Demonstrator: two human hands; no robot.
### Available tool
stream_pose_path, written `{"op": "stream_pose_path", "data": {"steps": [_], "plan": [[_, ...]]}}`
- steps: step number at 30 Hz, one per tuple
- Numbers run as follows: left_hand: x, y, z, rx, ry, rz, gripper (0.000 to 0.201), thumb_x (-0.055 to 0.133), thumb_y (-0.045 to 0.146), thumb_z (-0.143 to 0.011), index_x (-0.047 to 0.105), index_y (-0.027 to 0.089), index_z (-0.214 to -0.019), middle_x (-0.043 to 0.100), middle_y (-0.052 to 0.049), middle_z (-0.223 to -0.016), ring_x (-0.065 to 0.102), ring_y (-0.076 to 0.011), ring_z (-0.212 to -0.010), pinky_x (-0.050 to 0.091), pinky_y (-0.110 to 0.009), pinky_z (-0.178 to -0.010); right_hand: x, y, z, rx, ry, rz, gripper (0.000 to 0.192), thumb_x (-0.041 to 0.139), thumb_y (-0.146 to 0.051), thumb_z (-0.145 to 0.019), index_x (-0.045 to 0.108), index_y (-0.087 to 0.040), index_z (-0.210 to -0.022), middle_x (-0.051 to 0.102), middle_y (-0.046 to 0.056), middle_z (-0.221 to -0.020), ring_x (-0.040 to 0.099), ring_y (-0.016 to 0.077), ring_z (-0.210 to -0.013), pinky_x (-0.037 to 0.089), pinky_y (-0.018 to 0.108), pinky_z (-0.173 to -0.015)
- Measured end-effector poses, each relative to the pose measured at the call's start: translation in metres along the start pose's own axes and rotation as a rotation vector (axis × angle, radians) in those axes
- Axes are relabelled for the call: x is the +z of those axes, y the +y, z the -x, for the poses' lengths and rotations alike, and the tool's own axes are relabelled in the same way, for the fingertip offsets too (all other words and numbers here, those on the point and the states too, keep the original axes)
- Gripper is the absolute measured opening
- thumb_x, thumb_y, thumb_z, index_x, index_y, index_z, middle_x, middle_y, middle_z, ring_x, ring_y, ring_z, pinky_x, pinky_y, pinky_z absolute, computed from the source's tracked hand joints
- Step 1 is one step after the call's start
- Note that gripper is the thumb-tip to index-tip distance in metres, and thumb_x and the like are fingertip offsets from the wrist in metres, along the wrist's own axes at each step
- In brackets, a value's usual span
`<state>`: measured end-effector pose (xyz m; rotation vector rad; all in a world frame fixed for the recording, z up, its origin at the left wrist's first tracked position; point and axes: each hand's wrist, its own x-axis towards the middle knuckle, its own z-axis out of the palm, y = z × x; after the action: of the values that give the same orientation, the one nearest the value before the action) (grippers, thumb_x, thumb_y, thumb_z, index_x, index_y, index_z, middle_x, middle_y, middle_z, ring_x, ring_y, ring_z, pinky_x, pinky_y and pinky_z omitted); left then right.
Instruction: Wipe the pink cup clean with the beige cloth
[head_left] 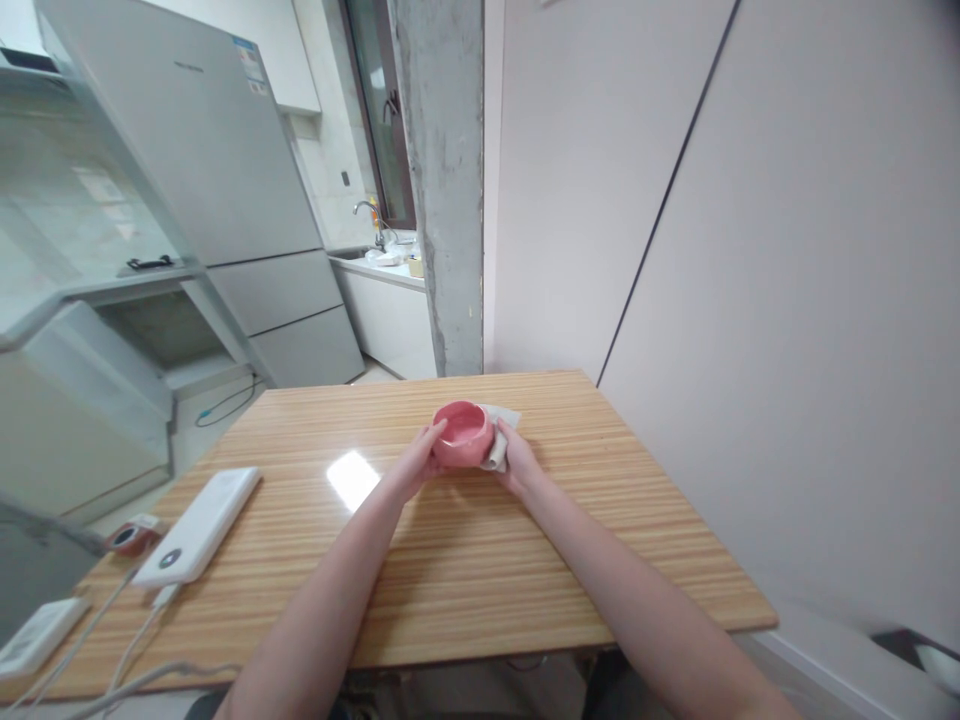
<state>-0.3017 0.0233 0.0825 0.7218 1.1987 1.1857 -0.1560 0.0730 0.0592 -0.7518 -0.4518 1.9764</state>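
A small pink bowl (461, 434) sits toward the far middle of the wooden table (465, 560). My left hand (418, 462) grips its left side, thumb at the rim. On the bowl's right side my right hand (513, 458) presses a pale folded cloth (498, 447), part of which lies on the table behind the bowl. Both forearms reach in from the near edge.
A white power bank (201, 524) with cables lies at the table's left, beside a small red-rimmed object (131, 538) and another white device (37, 632). A light wall runs along the right. A fridge (225, 190), a concrete pillar and a kitchen sink stand beyond the table.
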Motion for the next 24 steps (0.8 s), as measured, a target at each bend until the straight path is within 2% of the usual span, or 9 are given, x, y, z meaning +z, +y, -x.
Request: {"op": "stream_pose_path", "data": {"steps": [2,5,9,13,16,20,24], "plan": [[0.003,-0.001,0.002,-0.030,-0.012,-0.031,0.051,0.065,0.048,-0.075,0.058,0.019,-0.116,0.064,-0.007,-0.095,0.058,-0.0127,-0.071,0.045,-0.020,-0.054,-0.001,0.000,-0.001,-0.018,-0.026,0.008,0.028,0.041,-0.030,-0.093,0.065,-0.018,-0.088,0.074,0.003,-0.080,0.070,0.0151,-0.073,0.057,0.024,-0.065],[0.008,-0.003,0.001,0.062,0.038,-0.019,0.049,0.064,0.045,-0.076,0.056,0.020,-0.116,0.063,-0.006,-0.093,0.056,-0.0114,-0.068,0.042,-0.019,-0.050,-0.001,0.004,-0.002,-0.014,-0.047,0.038,0.023,0.046,-0.032,-0.091,0.065,-0.019,-0.092,0.074,0.002,-0.085,0.070,0.0153,-0.076,0.057,0.025,-0.066],[0.007,-0.003,-0.001,0.110,0.096,0.022,0.054,0.069,0.047,-0.073,0.054,0.021,-0.117,0.063,-0.008,-0.105,0.060,-0.0143,-0.080,0.048,-0.022,-0.062,0.001,0.008,-0.004,-0.019,-0.035,0.034,0.019,0.050,-0.032,-0.089,0.064,-0.019,-0.094,0.074,0.001,-0.087,0.070,0.0143,-0.078,0.057,0.026,-0.070],[0.003,0.000,0.001,-0.013,0.002,0.042,0.052,0.056,0.059,-0.078,0.061,0.018,-0.111,0.067,-0.009,-0.099,0.063,-0.0183,-0.083,0.049,-0.025,-0.064,-0.002,0.003,-0.008,-0.073,0.044,0.035,0.017,0.050,-0.025,-0.088,0.065,-0.017,-0.085,0.073,0.001,-0.072,0.067,0.0117,-0.062,0.054,0.019,-0.057],[0.007,0.002,0.004,0.004,-0.009,0.101,0.045,0.057,0.050,-0.081,0.064,0.018,-0.113,0.068,-0.008,-0.108,0.063,-0.0208,-0.094,0.050,-0.026,-0.068,-0.005,0.004,-0.010,-0.038,-0.003,0.060,0.017,0.051,-0.026,-0.087,0.066,-0.017,-0.085,0.072,0.001,-0.068,0.066,0.0114,-0.058,0.052,0.018,-0.052],[0.013,0.003,0.003,0.126,0.137,0.224,0.041,0.049,0.044,-0.087,0.064,0.016,-0.111,0.066,-0.008,-0.116,0.061,-0.0199,-0.102,0.051,-0.024,-0.072,-0.003,0.009,-0.008,0.035,-0.071,0.060,0.019,0.052,-0.031,-0.087,0.065,-0.018,-0.091,0.074,0.002,-0.080,0.069,0.0144,-0.072,0.057,0.024,-0.065],[0.011,0.002,-0.001,0.114,0.133,0.261,0.039,0.050,0.042,-0.087,0.063,0.017,-0.114,0.066,-0.008,-0.115,0.062,-0.0198,-0.097,0.052,-0.025,-0.067,0.000,0.007,-0.002,0.040,-0.104,0.065,0.023,0.046,-0.029,-0.090,0.065,-0.019,-0.096,0.074,0.003,-0.088,0.070,0.0174,-0.082,0.057,0.031,-0.077]]}}
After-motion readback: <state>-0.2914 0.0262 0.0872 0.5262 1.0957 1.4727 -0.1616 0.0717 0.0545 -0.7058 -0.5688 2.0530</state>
